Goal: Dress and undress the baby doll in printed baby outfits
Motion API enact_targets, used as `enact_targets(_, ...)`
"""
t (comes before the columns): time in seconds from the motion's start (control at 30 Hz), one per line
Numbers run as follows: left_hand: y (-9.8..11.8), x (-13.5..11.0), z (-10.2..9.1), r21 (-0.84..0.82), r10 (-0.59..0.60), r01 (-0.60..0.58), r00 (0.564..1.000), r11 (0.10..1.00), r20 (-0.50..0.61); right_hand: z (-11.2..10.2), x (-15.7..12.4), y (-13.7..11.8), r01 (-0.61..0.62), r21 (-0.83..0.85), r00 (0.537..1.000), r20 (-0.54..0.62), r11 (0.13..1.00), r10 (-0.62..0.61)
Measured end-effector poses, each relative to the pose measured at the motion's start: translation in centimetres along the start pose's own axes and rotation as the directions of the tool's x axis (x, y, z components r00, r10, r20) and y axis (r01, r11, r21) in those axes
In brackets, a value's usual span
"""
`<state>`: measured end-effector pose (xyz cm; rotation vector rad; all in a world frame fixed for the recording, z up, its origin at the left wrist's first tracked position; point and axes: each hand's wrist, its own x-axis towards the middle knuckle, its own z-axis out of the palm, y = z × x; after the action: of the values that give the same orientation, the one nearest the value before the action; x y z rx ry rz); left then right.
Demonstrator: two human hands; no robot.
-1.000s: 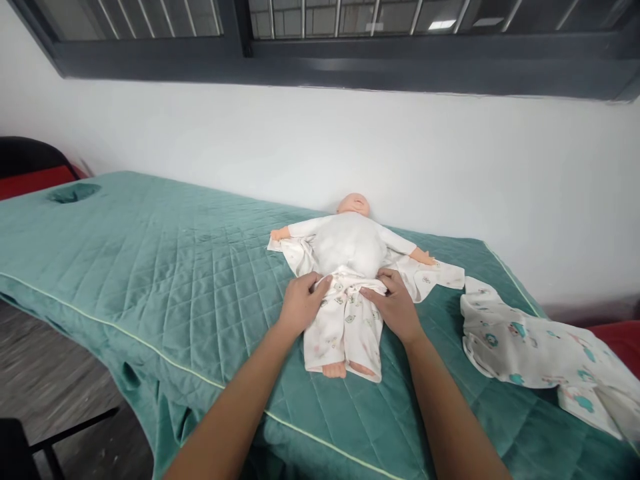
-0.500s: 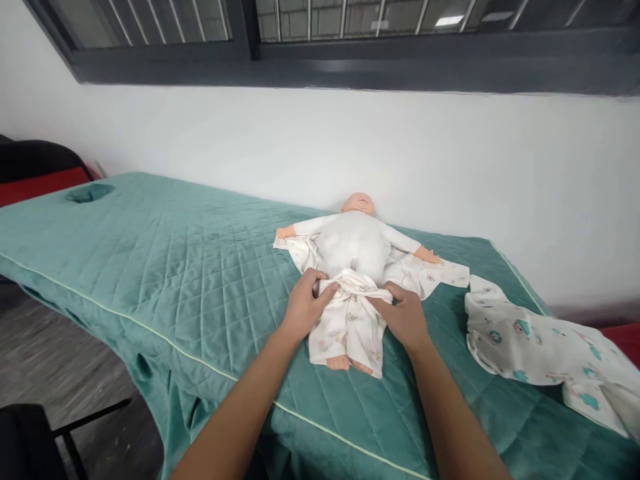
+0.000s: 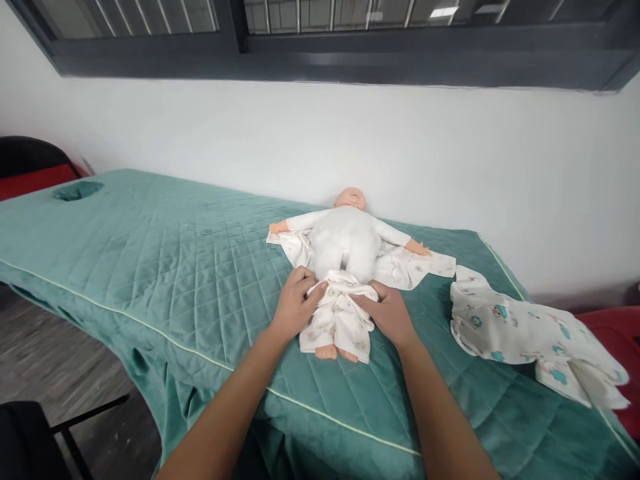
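Observation:
A baby doll (image 3: 345, 240) with a white cloth body lies on its back, head toward the wall and arms spread. White printed baby pants (image 3: 336, 323) cover its legs, and the tips of its feet stick out of the leg openings. My left hand (image 3: 296, 303) pinches the waistband on one side. On the other side my right hand (image 3: 387, 312) grips the waistband with thumb and fingers. The band is bunched at the doll's hips, below its bare cloth belly. Under the doll's back and arms lies an open printed baby top (image 3: 407, 269).
A green quilted cover (image 3: 200, 267) lies over the long bed, which has a face hole (image 3: 79, 191) at the far left. Another printed baby garment (image 3: 530, 333) lies at the right. Red chairs (image 3: 613, 347) stand beyond both ends; the wall (image 3: 250, 133) runs behind.
The waistband has come slightly down toward the doll's feet with both hands, and the pants look more bunched. The view has shifted a little, so everything sits farther left and higher.

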<state>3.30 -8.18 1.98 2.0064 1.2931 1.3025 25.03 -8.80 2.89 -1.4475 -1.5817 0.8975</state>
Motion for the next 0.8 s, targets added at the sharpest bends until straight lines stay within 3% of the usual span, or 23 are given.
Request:
enact_targets(0.2,0.5,-3.6,-0.9,0.025,-0.048,0.045,0.993,0.999,0.111,0.1,-0.1,-0.1,0.050,-0.016,0.997,-0.057,0.999,-0.051)
enact_targets(0.33,0.4,-5.3,-1.7,-0.072,-0.008,0.025,0.974,0.997,0.226,0.1,-0.7,-0.2,0.067,-0.019,0.993,-0.101,0.998,-0.068)
enact_targets(0.43,0.1,-6.1,-1.9,-0.040,0.005,0.007,0.954,0.999,0.299,0.3,-1.9,-0.3,0.064,-0.048,0.991,-0.117,0.997,-0.070)
enact_targets(0.67,0.1,-5.8,-1.8,0.107,0.044,-0.081,0.948,0.991,0.316,0.3,-6.9,-1.3,0.097,-0.142,0.991,0.101,0.985,-0.083)
enact_targets(0.8,0.7,-5.4,-2.2,0.119,0.077,-0.120,0.945,0.986,0.318,0.0,-8.3,-1.9,0.113,-0.169,0.982,0.171,0.979,-0.084)
